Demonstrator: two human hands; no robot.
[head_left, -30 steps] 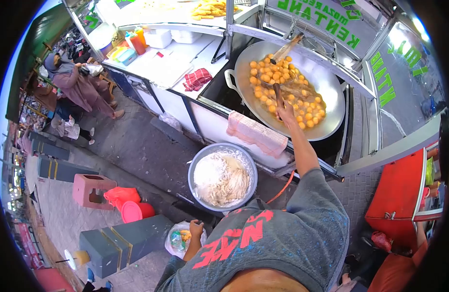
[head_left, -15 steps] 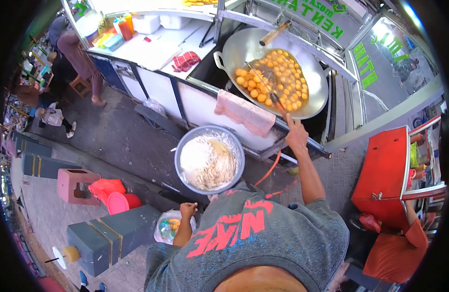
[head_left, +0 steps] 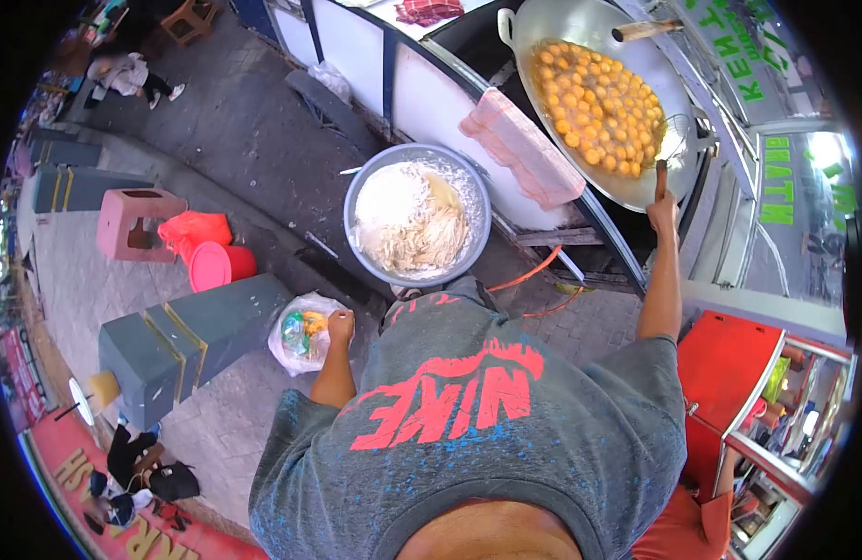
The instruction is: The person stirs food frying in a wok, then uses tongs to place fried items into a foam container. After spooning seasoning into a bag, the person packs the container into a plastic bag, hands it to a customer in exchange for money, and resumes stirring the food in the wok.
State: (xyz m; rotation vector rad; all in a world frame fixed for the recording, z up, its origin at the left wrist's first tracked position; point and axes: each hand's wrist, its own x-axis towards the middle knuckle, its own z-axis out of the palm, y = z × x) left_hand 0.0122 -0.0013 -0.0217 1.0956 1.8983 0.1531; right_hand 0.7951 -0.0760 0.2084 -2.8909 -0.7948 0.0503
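My right hand (head_left: 664, 213) is closed round the wooden handle of a wire skimmer (head_left: 674, 140), whose mesh head rests at the right side of a large metal wok (head_left: 636, 191). Many round golden balls (head_left: 603, 107) float in the oil, left of the skimmer. Down at the left, my left hand (head_left: 341, 325) has its fingers curled, beside a clear plastic bag (head_left: 286, 347) with green and orange contents; whether it holds anything is hidden. A grey basin (head_left: 351, 224) of white flour and pale shreds stands in front of me.
A second wooden handle (head_left: 646, 30) crosses the wok's far rim. A pink cloth (head_left: 524, 154) hangs on the cart's edge. At left are a pink stool (head_left: 123, 224), a red bucket (head_left: 216, 268) and a grey bench-like block (head_left: 207, 327). A co-worker's red sleeve (head_left: 683, 527) shows lower right.
My right hand has moved the skimmer from among the balls to the wok's right side. The view has turned, and the cart's left counter has mostly left the frame.
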